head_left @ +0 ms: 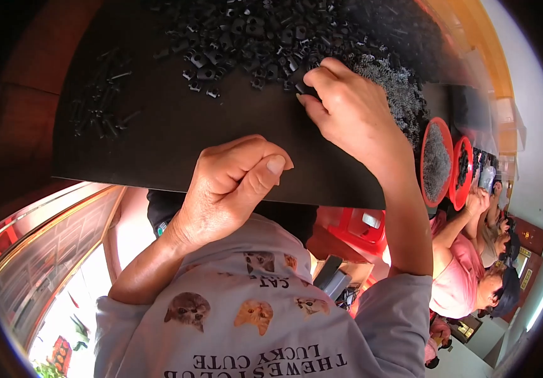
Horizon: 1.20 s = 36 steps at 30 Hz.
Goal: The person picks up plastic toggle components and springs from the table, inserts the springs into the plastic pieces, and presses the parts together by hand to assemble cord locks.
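Observation:
My left hand (237, 186) is closed over the near edge of the black tabletop (177, 138), its thumb pressed against the curled fingers. Whatever it may hold is hidden inside. My right hand (356, 110) reaches to the near side of a heap of small black plastic parts (246, 38). Its thumb and forefinger close around a small black plastic part (299, 87) at the heap's edge. Beside that hand, on the right, lies a pile of small metal springs (391, 85).
Slim black pins (101, 104) lie scattered at the table's left. On the right stand a red bowl of grey springs (436, 162) and another red bowl (462, 170) with black parts. Co-workers, one in a pink shirt (457, 283), sit farther right. A red stool (360, 227) stands below the table edge.

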{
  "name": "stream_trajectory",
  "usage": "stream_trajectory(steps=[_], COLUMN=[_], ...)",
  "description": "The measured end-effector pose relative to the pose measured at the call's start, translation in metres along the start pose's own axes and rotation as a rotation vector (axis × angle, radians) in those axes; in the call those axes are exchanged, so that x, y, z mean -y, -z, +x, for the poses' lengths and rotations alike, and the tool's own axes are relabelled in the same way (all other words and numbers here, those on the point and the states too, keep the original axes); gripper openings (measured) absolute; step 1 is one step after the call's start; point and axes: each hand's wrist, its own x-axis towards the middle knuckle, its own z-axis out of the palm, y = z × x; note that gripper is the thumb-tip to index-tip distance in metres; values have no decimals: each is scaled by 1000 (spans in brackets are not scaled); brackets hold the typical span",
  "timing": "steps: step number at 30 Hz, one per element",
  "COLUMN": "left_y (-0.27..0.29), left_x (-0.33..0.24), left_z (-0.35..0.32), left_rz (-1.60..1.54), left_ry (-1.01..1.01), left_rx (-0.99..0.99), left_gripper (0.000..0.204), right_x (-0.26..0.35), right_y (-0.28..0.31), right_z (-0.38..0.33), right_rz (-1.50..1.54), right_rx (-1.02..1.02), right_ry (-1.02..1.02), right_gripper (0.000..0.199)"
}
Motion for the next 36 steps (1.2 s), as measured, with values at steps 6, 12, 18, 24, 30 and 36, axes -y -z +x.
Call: stream_trajectory(steps=[6, 12, 18, 24, 30, 36], left_y=[2, 0, 0, -5, -5, -5], left_x=[0, -7, -17, -13, -10, -10], left_z=[1, 4, 8, 4, 4, 2], left_rz=[10, -93, -62, -88, -38, -22], left_ry=[1, 198, 277, 239, 179, 191], left_rx=[6, -29, 39, -41, -7, -16], left_gripper=[23, 25, 46, 37, 31, 30], right_x=[-3, 5, 30, 18, -56, -54], right_y=[-13, -20, -17, -12, 8, -3], right_z=[-1, -27, -42, -61, -83, -73], right_rz=[26, 255, 243, 259, 107, -56], right_rx=[-92, -472, -540, -511, -275, -174], right_ry=[53, 235, 429, 332, -108, -204], right_gripper=[13, 24, 27, 32, 10, 8])
